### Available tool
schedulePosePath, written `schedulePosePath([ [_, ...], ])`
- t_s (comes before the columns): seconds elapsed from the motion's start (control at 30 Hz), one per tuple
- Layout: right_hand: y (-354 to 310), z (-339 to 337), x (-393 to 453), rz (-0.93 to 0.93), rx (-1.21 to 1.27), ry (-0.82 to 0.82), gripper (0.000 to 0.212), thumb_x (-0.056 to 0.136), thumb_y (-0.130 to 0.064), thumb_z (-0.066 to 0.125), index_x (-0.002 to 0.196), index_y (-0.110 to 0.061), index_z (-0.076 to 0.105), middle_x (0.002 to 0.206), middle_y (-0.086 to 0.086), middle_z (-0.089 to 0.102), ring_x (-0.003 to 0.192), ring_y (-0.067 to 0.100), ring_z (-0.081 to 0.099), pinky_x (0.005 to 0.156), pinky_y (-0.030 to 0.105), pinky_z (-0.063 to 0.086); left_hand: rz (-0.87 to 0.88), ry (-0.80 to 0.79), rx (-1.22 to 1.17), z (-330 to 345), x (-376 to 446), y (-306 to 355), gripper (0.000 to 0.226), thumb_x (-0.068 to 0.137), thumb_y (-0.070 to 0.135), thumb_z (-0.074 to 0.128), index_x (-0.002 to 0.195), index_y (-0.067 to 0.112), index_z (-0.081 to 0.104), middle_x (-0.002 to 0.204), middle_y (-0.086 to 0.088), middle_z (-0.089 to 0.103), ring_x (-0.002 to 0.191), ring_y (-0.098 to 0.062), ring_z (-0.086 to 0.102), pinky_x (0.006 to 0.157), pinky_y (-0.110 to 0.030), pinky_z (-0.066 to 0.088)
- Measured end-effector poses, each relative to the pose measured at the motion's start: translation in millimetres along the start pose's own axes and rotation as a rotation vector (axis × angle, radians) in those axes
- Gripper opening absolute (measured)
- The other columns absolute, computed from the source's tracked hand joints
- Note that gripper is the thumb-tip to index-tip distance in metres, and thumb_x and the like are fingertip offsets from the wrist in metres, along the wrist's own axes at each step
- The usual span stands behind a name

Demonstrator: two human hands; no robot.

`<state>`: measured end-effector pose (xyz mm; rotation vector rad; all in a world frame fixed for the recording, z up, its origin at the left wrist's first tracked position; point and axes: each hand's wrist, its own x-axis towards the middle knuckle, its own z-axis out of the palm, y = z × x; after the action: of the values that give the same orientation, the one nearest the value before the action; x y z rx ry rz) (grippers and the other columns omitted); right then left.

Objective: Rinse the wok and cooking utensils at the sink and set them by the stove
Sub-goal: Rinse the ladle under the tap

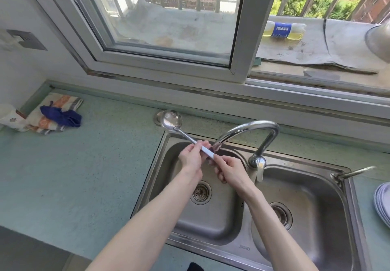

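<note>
head view: both hands pinch the ladle [179, 131] handle over the left basin [211, 218], left hand [191, 158] at ten o'clock of right hand [229, 172]. bowl hangs beyond the rim; wet fingers could slip, dropping it.

This is a home kitchen, with a shiny double sink [312, 224], a bent tap [251, 129], a green counter [84, 165] and a window [164, 27].
</note>
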<state>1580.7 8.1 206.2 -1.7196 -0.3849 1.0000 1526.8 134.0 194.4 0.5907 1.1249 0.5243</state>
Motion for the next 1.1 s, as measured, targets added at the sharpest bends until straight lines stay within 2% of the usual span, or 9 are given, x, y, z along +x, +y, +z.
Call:
schedulePosePath([
  [0.17, 8.0, 1.9, 1.1, -0.01, 0.094, 0.032, 0.034, 0.111, -0.028, 0.051, 0.096, -0.003, 0.068, 0.063, -0.001, 0.053, 0.05, 0.011, 0.043, 0.046, 0.023, 0.034, 0.019, -0.062, 0.003, 4.8, -3.3, 1.3, 0.006, 0.098, -0.001, 0.063, 0.092, 0.0, 0.065, 0.093, -0.016, 0.075, 0.076, -0.015, 0.075, 0.068, -0.027, 0.062],
  [0.27, 4.4, 4.6, 5.3, 0.006, 0.154, 0.036, 0.031, 0.111, -0.027, 0.05, 0.095, -0.007, 0.065, 0.064, -0.003, 0.044, 0.049, 0.009, 0.035, 0.045, 0.022, 0.026, 0.059, -0.121, 0.077, 5.0, -11.6, -12.8, 0.006, 0.095, -0.004, 0.066, 0.101, -0.002, 0.067, 0.092, -0.014, 0.076, 0.079, -0.022, 0.072, 0.074, -0.031, 0.06],
  [0.37, -1.5, 8.7, 7.9, 0.005, 0.139, 0.005, 0.03, 0.111, -0.028, 0.048, 0.091, -0.012, 0.065, 0.063, -0.004, 0.036, 0.049, 0.007, 0.027, 0.044, 0.021, 0.022, 0.066, -0.102, 0.108, 4.0, -18.5, -29.6, 0.027, 0.095, -0.003, 0.066, 0.121, 0.0, 0.058, 0.107, -0.018, 0.076, 0.09, -0.028, 0.072, 0.081, -0.037, 0.059],
  [0.43, -3.6, 11.3, 7.1, 0.009, 0.14, 0.002, 0.033, 0.113, -0.029, 0.045, 0.091, -0.013, 0.063, 0.063, -0.005, 0.034, 0.048, 0.006, 0.026, 0.043, 0.019, 0.023, 0.058, -0.057, 0.096, 3.1, -17.5, -30.0, 0.031, 0.095, -0.002, 0.066, 0.125, -0.001, 0.055, 0.102, -0.016, 0.075, 0.08, -0.023, 0.07, 0.074, -0.032, 0.056],
  [0.57, -2.4, 8.2, 3.6, 0.032, 0.153, 0.012, 0.034, 0.114, -0.029, 0.038, 0.098, -0.007, 0.059, 0.059, -0.01, 0.033, 0.046, 0.005, 0.026, 0.042, 0.018, 0.023, 0.032, -0.06, 0.053, 1.1, -8.7, -12.0, 0.023, 0.101, 0.007, 0.061, 0.116, -0.011, 0.061, 0.094, -0.016, 0.076, 0.077, -0.024, 0.072, 0.073, -0.036, 0.061],
  [0.77, -2.6, -14.1, -16.9, 0.053, 0.165, 0.014, 0.04, 0.115, -0.027, 0.037, 0.098, -0.002, 0.062, 0.057, -0.012, 0.03, 0.047, 0.004, 0.022, 0.044, 0.017, 0.017, 0.017, 0.043, -0.017, 1.4, 12.4, 16.4, 0.02, 0.106, 0.015, 0.056, 0.102, -0.003, 0.066, 0.092, -0.016, 0.078, 0.083, -0.023, 0.077, 0.079, -0.036, 0.064],
  [0.87, -3.1, -19.2, -18.4, 0.049, 0.154, 0.042, 0.038, 0.115, -0.027, 0.039, 0.098, -0.002, 0.062, 0.056, -0.013, 0.033, 0.046, 0.003, 0.025, 0.043, 0.015, 0.02, 0.004, 0.013, -0.007, 4.3, 5.8, 4.6, 0.017, 0.104, 0.009, 0.058, 0.103, -0.006, 0.066, 0.1, -0.019, 0.076, 0.082, -0.022, 0.076, 0.081, -0.035, 0.064],
  [1.0, -4.3, -15.3, -6.8, 0.021, 0.084, 0.04, 0.036, 0.113, -0.029, 0.045, 0.097, -0.002, 0.062, 0.063, -0.006, 0.038, 0.045, 0.004, 0.03, 0.042, 0.016, 0.023, 0.032, -0.137, 0.072, 3.3, -13.5, -17.9, 0.008, 0.097, -0.002, 0.064, 0.104, -0.005, 0.064, 0.095, -0.019, 0.072, 0.073, -0.02, 0.072, 0.067, -0.028, 0.062],
  [1.1, -3.5, -7.9, 6.8, 0.008, 0.02, 0.031, 0.047, 0.111, -0.033, 0.049, 0.103, 0.01, 0.063, 0.063, -0.007, 0.04, 0.046, 0.006, 0.033, 0.044, 0.019, 0.026, 0.062, -0.155, 0.086, 0.2, -19.7, -21.0, 0.018, 0.092, -0.009, 0.067, 0.109, -0.007, 0.062, 0.096, -0.021, 0.07, 0.075, -0.025, 0.069, 0.065, -0.029, 0.061],
])
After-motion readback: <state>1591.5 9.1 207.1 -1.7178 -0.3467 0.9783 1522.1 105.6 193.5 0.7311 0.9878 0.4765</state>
